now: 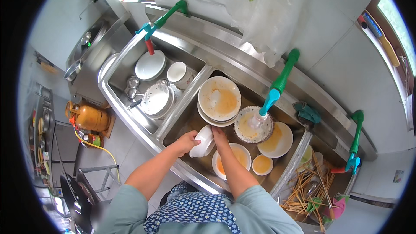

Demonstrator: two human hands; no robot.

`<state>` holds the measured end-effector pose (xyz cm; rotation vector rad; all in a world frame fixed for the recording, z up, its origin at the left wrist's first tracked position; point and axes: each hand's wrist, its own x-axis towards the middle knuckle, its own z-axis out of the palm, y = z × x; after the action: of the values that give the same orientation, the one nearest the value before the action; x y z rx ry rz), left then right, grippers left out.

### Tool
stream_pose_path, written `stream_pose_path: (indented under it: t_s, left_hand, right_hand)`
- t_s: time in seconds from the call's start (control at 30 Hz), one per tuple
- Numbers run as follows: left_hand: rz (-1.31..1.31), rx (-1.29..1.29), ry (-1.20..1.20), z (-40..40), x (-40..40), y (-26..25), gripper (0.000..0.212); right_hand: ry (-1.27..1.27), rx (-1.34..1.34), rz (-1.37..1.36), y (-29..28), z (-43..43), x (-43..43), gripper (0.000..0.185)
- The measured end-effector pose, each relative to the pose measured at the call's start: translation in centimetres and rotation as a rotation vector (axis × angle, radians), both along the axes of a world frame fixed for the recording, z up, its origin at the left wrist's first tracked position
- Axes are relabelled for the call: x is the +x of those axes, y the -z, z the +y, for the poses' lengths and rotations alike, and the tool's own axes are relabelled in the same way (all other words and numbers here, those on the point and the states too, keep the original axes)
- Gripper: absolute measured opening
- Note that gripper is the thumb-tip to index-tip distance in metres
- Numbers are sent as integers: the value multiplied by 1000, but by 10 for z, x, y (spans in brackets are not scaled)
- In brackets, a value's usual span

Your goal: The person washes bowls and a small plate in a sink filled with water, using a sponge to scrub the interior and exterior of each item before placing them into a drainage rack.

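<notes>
My left hand (188, 142) grips the rim of a white bowl (202, 142), thumb on top, with the bowl tipped on its side over the middle sink basin (191, 122). At the bowl's far side is my right hand (221, 139), its fingertips mostly hidden against or behind it. Just beyond stands a stack of soiled white bowls (219, 98). To the right, a patterned bowl (245, 126) sits under a tap. Around it are an oval dish with orange liquid (282, 139), a small bowl (262, 165) and a soiled bowl (242, 154) partly covered by my right forearm.
In the left basin are white plates (150, 65), stacked cups (178, 72), patterned plates (156, 99) and ladles (132, 87). Many chopsticks (305, 188) fill the right basin. A green tap pipe (286, 71) reaches over the middle basin. An orange gas cylinder (92, 117) stands on the floor.
</notes>
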<state>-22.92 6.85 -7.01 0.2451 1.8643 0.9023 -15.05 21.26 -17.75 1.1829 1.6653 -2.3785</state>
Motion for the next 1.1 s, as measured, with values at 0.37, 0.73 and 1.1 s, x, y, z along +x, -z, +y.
stream_pose_path:
  t_s: [0.37, 0.73, 1.1]
  left_hand:
    - [-55, -7, 80, 14, -6, -6, 26]
    - [258, -98, 570, 25, 30, 4, 37]
    - [619, -311, 685, 16, 31, -9, 31]
  right_hand:
    - [217, -154, -60, 24, 2, 4, 53]
    - [67, 49, -21, 10, -23, -9, 35]
    - [473, -371, 17, 36, -5, -1, 29]
